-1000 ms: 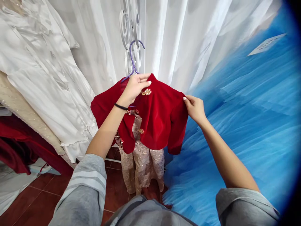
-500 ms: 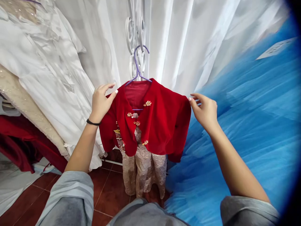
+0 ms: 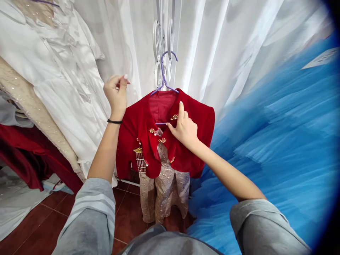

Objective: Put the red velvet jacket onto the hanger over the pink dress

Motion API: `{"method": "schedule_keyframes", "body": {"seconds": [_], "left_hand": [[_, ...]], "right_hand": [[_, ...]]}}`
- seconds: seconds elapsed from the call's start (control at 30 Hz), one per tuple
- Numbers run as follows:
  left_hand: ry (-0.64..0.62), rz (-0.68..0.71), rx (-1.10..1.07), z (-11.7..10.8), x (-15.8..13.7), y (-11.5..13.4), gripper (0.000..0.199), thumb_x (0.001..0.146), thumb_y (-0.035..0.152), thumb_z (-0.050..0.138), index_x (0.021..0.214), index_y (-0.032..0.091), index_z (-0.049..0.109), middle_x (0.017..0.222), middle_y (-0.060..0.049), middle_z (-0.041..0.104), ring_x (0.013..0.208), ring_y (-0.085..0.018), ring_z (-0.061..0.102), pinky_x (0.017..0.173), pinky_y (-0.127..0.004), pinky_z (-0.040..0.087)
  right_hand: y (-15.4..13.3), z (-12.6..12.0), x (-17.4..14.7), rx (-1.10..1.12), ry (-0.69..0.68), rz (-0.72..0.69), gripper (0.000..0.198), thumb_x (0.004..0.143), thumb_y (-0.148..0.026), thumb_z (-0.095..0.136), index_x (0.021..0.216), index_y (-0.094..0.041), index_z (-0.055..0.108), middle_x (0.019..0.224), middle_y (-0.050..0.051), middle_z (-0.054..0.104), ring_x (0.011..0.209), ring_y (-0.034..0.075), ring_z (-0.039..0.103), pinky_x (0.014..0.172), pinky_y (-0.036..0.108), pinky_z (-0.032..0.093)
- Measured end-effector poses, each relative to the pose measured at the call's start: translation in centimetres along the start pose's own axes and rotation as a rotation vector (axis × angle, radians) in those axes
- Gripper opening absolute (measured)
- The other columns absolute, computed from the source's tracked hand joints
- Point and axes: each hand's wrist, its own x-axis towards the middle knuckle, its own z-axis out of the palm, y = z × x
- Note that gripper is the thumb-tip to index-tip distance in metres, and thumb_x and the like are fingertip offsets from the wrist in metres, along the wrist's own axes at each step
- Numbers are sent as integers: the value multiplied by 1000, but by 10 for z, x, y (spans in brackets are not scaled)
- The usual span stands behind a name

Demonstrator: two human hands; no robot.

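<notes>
A red velvet jacket (image 3: 138, 118) hangs on a purple hanger (image 3: 164, 76), its front partly open and trimmed with beaded flower fasteners (image 3: 162, 140). Above the shoulder at the picture's left, my left hand (image 3: 116, 90) is raised in the air, fingers curled in and apart from the cloth. My right hand (image 3: 186, 129) is over the other front panel, index finger stretched up along the collar and thumb spread toward the neck opening. Whether it presses on the velvet I cannot tell. A gold and bead tassel ornament (image 3: 140, 157) dangles from the jacket. Below hang patterned beige trousers or a skirt (image 3: 165, 187).
White garments (image 3: 66, 71) and dark red cloth (image 3: 29, 152) hang at the left. A blue tulle dress (image 3: 278, 134) fills the right side. Behind are a white curtain (image 3: 207, 46) and a white scrolled metal stand (image 3: 156, 39). Reddish tiles (image 3: 130, 212) cover the floor.
My right hand has left the jacket's right shoulder and moved inward over its front near the collar. My left hand has lifted off the other shoulder, and its fingers have curled.
</notes>
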Motion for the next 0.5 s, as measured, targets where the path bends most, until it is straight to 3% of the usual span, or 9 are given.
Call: {"method": "schedule_keyframes", "body": {"seconds": [0.07,0.13,0.2,0.27,0.33,0.43,0.5], "left_hand": [[-107,57,-15,2,1,12,39,93,58,48,89,26,70,92,-6,65,95,-20,61,79,-31,51],[-317,197,83,2,-10,23,38,88,59,56,100,27,71,111,-6,66,113,-24,57,94,-37,49],[-551,371,226,-1,-24,29,37,85,55,62,110,29,70,131,-7,60,129,-28,48,109,-48,40],[-704,497,335,-4,-36,29,29,87,47,62,106,28,71,139,-7,57,137,-31,41,116,-55,30],[-754,548,373,-6,-41,26,21,91,40,57,93,26,73,129,-8,63,136,-30,43,117,-58,26],[-735,523,293,-4,-37,25,28,94,41,51,82,25,70,101,-7,71,119,-27,57,112,-53,35],[-637,451,191,2,-29,28,29,93,44,51,81,24,69,90,-6,71,102,-24,62,103,-46,44]], "right_hand": [[1,12,0,16,2,1,87,88,-47,53,157,-11,15,117,22,60,78,27,65,57,33,49],[5,19,0,78,8,-40,81,90,-41,47,157,-11,14,122,22,60,78,27,66,59,34,51],[11,18,-2,142,-2,-76,73,90,-31,39,157,-11,15,129,22,59,79,25,66,63,35,53],[14,9,-7,184,-21,-70,71,88,-21,33,156,-10,19,132,21,59,79,26,67,66,37,55],[12,-7,-18,214,2,-46,68,86,-18,30,154,-10,26,132,20,60,88,29,68,72,40,56],[-1,-26,-43,224,82,-54,59,90,-19,29,147,-13,42,131,17,62,105,29,66,81,38,57],[-12,-26,-59,181,30,-89,56,91,-18,28,143,-15,49,119,16,68,96,26,69,74,34,57]]}}
